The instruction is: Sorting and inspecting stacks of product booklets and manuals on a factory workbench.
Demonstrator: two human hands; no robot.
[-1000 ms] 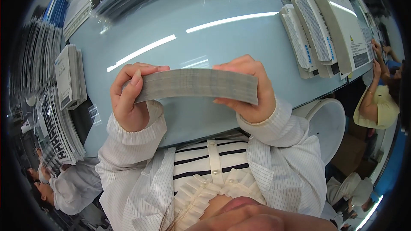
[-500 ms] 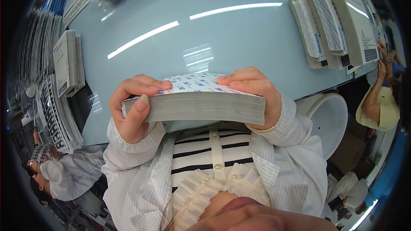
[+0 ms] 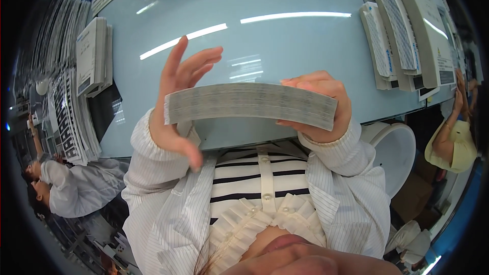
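A thick stack of sheets (image 3: pixel 249 103) is held up in front of me above the table's near edge, its layered grey edge facing me and bowed upward in the middle. At its right end my right hand (image 3: pixel 330 91) is closed around it, fingers over the top and thumb underneath. My left hand (image 3: pixel 178 79) is by the left end with fingers spread and the thumb pointing down, not gripping. Its palm is close to or against the stack's end; I cannot tell which.
On the glossy blue-grey table (image 3: pixel 204 0), white stacks (image 3: pixel 374 46) and a large box (image 3: pixel 425 35) stand at right. Paper stacks (image 3: pixel 94 58) line the left. Past the right edge is a white bucket (image 3: pixel 395 147). People sit at left (image 3: pixel 84 186) and right (image 3: pixel 451 142).
My left hand has let go of the stack's left end and spread its fingers. The stack has tilted so its printed top is hidden, and it bows more. My right hand still holds it.
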